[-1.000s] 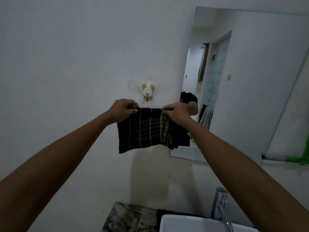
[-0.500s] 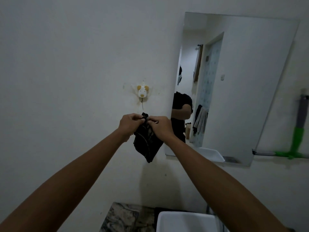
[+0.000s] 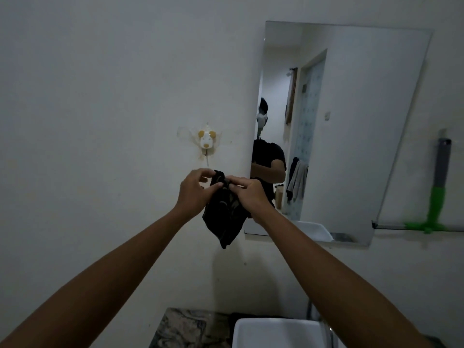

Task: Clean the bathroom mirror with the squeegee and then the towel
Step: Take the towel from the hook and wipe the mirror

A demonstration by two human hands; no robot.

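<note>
A dark striped towel [image 3: 224, 217] hangs bunched between my two hands, just below a dog-shaped wall hook [image 3: 206, 142]. My left hand [image 3: 195, 193] pinches its top edge from the left. My right hand [image 3: 248, 194] grips the top from the right, fingers closed on the cloth. The rectangular mirror [image 3: 356, 126] hangs on the wall to the right of my hands. A squeegee [image 3: 438, 194] with a grey and green handle hangs on the wall beyond the mirror's right edge, blade at the bottom.
A white sink basin [image 3: 273, 332] sits at the bottom, with a chrome tap [image 3: 326, 330] partly hidden behind my right forearm. A marbled counter [image 3: 185, 327] lies left of the sink. A person in a black shirt is reflected in the mirror.
The towel, held spread wide a second ago, is now gathered into a bunch with my hands close together. The view has shifted so the squeegee and more of the mirror show.
</note>
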